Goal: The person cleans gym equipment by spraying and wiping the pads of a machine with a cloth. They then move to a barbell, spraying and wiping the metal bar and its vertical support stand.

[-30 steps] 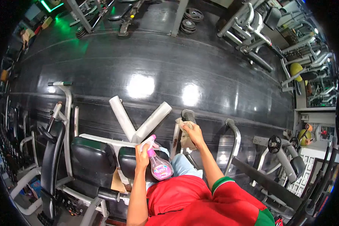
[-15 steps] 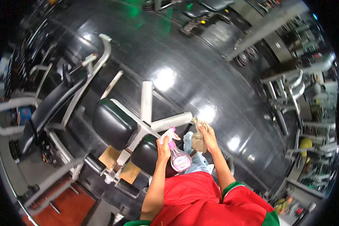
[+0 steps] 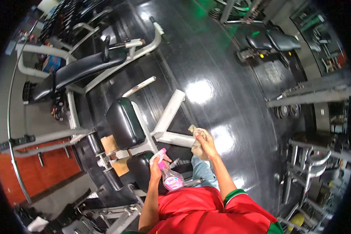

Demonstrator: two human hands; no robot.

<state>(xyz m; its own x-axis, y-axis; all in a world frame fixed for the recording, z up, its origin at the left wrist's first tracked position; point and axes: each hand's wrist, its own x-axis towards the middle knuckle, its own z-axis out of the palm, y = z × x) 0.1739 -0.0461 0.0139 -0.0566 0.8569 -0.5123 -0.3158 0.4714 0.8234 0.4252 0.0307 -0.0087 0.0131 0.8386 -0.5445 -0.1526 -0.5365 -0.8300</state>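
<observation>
My left hand [image 3: 156,165] is wrapped round the neck of a spray bottle [image 3: 172,180] with a pink and white trigger head and clear body. It is held in front of the black seat pad [image 3: 139,167] of a gym bench. In my right hand [image 3: 206,143] is a bunched beige cloth [image 3: 197,147], pinched between thumb and fingers and hanging down beside the end of a white frame bar [image 3: 177,139]. A second black pad [image 3: 125,123] stands beyond the seat.
Black foam rollers [image 3: 113,178] and tan pieces [image 3: 122,166] sit left of the seat. A long black bench [image 3: 87,69] is at the upper left. Weight plates [image 3: 288,111] and machines stand at the right. A red mat [image 3: 35,171] lies lower left.
The view has turned, so the benches appear shifted and rotated. My left hand still holds the bottle; the cloth in my right hand is more bunched and slightly lower and further left.
</observation>
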